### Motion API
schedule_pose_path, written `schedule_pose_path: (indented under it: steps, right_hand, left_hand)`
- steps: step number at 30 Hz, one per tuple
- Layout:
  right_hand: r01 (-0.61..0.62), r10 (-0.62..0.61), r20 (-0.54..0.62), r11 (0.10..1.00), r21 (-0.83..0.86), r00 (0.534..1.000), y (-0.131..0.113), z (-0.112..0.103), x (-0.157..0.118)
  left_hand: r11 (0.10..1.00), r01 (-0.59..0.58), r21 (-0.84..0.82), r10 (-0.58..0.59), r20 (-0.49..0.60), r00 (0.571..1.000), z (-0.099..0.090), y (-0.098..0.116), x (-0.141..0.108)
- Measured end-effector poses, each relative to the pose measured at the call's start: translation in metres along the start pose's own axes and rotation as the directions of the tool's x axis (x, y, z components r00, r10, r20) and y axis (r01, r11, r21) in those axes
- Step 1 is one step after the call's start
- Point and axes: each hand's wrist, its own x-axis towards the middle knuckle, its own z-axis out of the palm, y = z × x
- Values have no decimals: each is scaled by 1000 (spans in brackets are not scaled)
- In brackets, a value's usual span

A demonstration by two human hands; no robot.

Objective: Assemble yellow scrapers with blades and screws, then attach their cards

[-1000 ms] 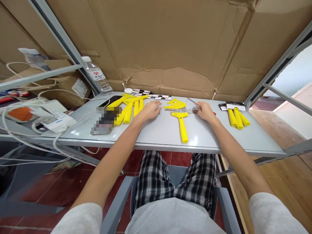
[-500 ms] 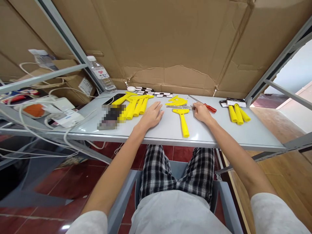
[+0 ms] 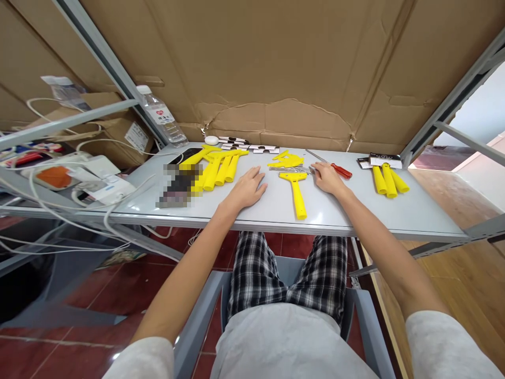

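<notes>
On a gray table (image 3: pixel 426 218) under a big cardboard box (image 3: pixel 276 63), yellow handles (image 3: pixel 216 171) lie at ten o'clock from the left hand (image 3: pixel 246 189), which sits flat and open, holding nothing. A yellow scraper (image 3: pixel 295 192) lies between the hands. The right hand (image 3: pixel 327 178) is a bit curled and empty, with a red-handled screwdriver (image 3: pixel 341 170) just beside it at one o'clock.

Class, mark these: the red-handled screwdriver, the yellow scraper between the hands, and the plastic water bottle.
Red-handled screwdriver (image 3: pixel 341 170): head view, on the red handle.
Yellow scraper (image 3: pixel 299 199): head view, on the handle.
Plastic water bottle (image 3: pixel 159 117): head view, on the label.
</notes>
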Motion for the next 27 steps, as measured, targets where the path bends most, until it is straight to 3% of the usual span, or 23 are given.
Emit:
schedule_pose_path:
  steps: [27]
  right_hand:
    - [76,-69,110,995,-67,992,-11,-9,-3]
  left_hand:
    - [1000,-10,12,10,4,1000,3,-4,3]
